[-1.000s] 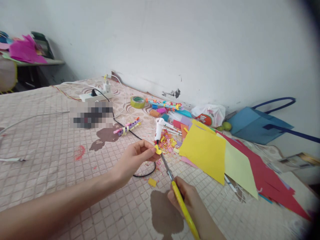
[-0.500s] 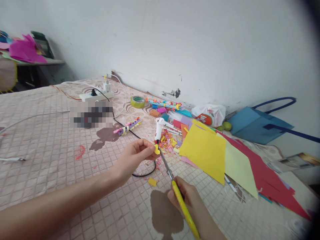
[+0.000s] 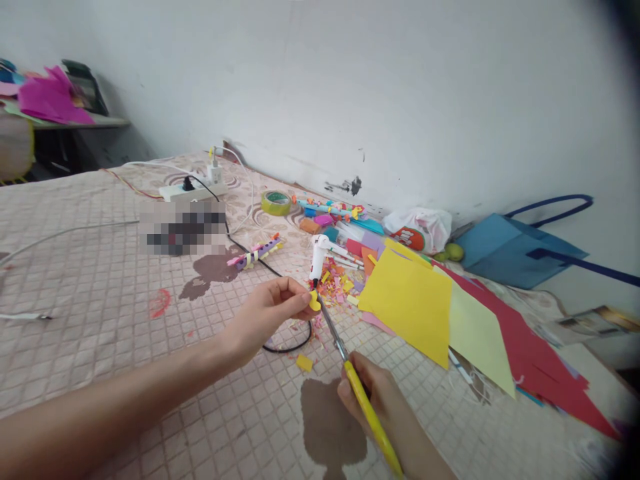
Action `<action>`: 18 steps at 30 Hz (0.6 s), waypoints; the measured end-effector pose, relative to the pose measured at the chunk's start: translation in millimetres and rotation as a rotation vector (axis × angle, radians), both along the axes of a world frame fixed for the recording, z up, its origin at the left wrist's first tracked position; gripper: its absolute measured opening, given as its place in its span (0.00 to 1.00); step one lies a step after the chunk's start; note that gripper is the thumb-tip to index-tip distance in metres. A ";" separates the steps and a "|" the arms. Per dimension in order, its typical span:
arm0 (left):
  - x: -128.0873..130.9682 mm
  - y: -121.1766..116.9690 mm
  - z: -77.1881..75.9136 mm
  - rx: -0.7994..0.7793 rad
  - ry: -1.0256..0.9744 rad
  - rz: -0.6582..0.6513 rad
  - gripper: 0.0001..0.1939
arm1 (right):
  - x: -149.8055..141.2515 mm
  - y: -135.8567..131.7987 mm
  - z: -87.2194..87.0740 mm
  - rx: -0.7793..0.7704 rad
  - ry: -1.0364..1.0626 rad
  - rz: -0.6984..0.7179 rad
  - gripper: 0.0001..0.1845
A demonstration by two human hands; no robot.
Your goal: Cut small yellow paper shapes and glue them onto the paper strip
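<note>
My left hand (image 3: 273, 303) is closed, pinching a small yellow paper piece (image 3: 315, 301) with a rounded edge between thumb and fingers. My right hand (image 3: 373, 390) is wrapped around yellow-handled scissors (image 3: 341, 351), seen almost edge-on. Their metal tips touch or nearly touch the paper's right edge; how far apart the blades are, I cannot tell. Just beyond the paper stands a white glue gun (image 3: 318, 259), nozzle down, with a black cord (image 3: 287, 351) looping beneath my left hand. Colourful paper scraps (image 3: 337, 283) lie around its nozzle, and a small yellow scrap (image 3: 304, 363) lies nearer me.
Coloured sheets, a yellow one (image 3: 407, 300) on top, spread to the right. A blue bag (image 3: 515, 250) leans by the wall. Behind are a tape roll (image 3: 276, 203), a decorated purple paper strip (image 3: 256, 255) and a power strip (image 3: 193, 192). The patterned cloth (image 3: 100, 287) covers the surface.
The yellow paper in my left hand has turned or dropped very slightly. My right hand and the scissors have shifted a little; both holds are unchanged.
</note>
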State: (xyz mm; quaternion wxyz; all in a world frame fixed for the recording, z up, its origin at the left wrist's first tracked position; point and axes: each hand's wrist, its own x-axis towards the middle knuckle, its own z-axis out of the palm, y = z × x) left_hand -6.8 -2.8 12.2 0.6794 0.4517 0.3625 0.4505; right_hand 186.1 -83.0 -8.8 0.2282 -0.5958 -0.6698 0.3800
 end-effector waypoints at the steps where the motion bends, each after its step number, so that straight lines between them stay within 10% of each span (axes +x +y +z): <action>1: 0.0 0.1 -0.2 0.002 -0.001 -0.001 0.08 | 0.3 0.3 -0.9 -0.001 0.008 0.000 0.14; 18: -0.9 1.5 -1.1 0.013 0.004 0.019 0.08 | -1.6 -0.3 0.7 -0.045 0.061 -0.040 0.13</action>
